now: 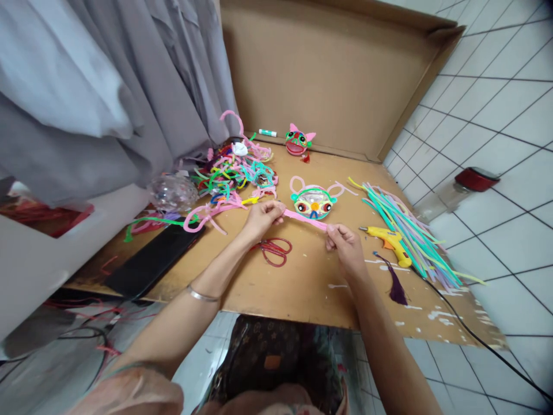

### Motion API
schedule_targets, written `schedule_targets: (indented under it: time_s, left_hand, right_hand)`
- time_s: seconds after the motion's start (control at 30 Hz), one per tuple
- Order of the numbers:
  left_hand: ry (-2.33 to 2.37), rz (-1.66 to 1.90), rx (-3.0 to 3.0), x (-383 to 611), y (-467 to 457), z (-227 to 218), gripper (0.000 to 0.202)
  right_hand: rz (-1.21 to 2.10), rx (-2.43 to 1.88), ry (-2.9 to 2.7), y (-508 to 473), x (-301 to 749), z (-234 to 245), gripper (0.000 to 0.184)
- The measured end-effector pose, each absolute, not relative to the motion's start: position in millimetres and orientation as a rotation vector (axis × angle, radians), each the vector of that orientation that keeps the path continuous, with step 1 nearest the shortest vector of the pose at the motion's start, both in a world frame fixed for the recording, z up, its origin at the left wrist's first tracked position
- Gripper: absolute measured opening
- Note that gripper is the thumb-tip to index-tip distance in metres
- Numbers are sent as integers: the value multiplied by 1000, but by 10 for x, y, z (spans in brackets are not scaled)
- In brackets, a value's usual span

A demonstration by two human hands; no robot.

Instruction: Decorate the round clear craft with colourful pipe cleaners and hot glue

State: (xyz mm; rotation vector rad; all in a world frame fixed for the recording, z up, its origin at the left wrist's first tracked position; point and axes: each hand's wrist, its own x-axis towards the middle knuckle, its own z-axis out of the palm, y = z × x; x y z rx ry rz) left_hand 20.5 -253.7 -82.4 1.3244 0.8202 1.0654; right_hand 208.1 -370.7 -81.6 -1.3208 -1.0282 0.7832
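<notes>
A pink pipe cleaner strip (305, 219) stretches between my two hands, just above the table. My left hand (264, 219) pinches its left end, and my right hand (343, 242) grips the right end. Right behind the strip lies an animal face (314, 203) made of pipe cleaners, with big eyes, an orange nose and pink loop ears. Below my left hand rest red-handled scissors (276, 252), their blades partly hidden by that hand. To the right of my right hand lies a yellow glue gun (391, 242).
Tangled pipe cleaners (235, 173) pile up at the left, beside a black phone-like slab (151, 259). A bundle of straight pipe cleaners (406, 230) and a purple tassel (396, 283) lie right. At the back are a finished-looking pink-eared face (296, 141), a glue stick (268, 132) and a cardboard panel (332, 75).
</notes>
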Motion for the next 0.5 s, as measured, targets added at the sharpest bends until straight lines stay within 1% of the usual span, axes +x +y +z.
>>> schedule_targets:
  time_s: [0.13,0.3,0.5]
  left_hand:
    - [798,1046,1275,208,-2525,-830,36]
    - [790,914,1380,158,-2506,-814,44]
    - [841,805,1502,90,-2490,-780,47]
  right_hand:
    - [767,-1384,-934,-3676,2106,-845,39]
    - [761,-1302,-776,-3646,2158,-859,35]
    - [807,-1239,-758,-3661,2206,-826,35]
